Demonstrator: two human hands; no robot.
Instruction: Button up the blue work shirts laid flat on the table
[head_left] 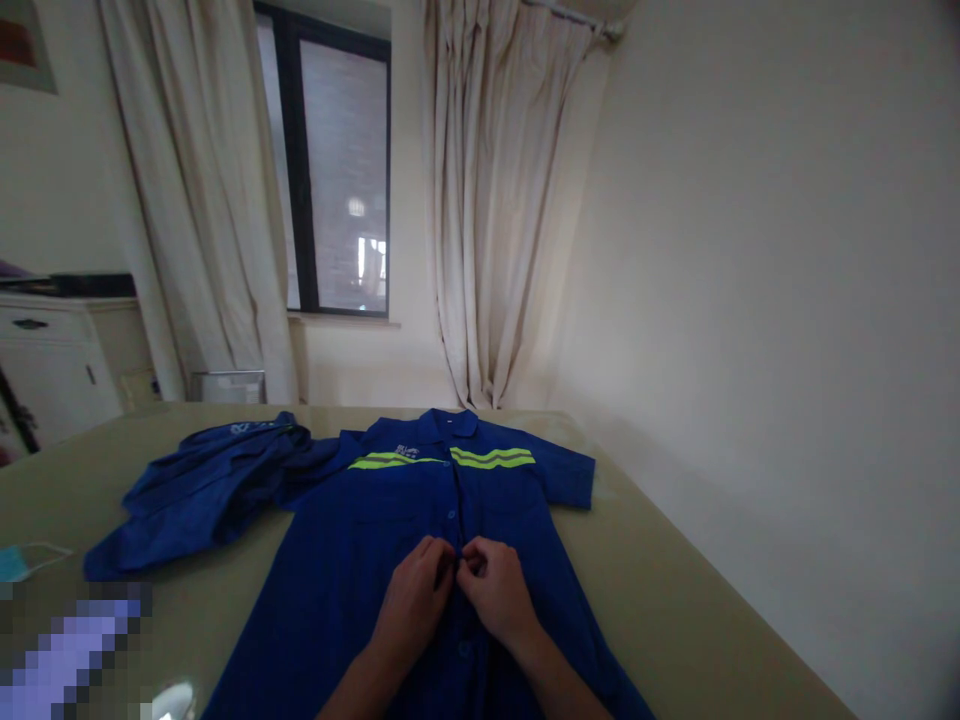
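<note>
A blue short-sleeved work shirt (382, 500) with yellow-green reflective bands lies face up, its collar at the far end. My left hand (421, 585) pinches the front placket around its middle. Right beside it, my right hand (495, 588) pinches the opposite edge of the same opening. The fingertips of both hands almost meet, and the small part between them is hidden. One button shows above my hands and another below them. Near the chest the front edges lie slightly apart.
A crumpled blue garment (202, 480) lies left of the shirt on the greenish bed-like surface (675, 610). A light-blue face mask (13, 564) rests at the left edge, near a pixelated purple area. A white cabinet (60, 350), curtains (487, 200) and a window stand behind; a wall runs along the right.
</note>
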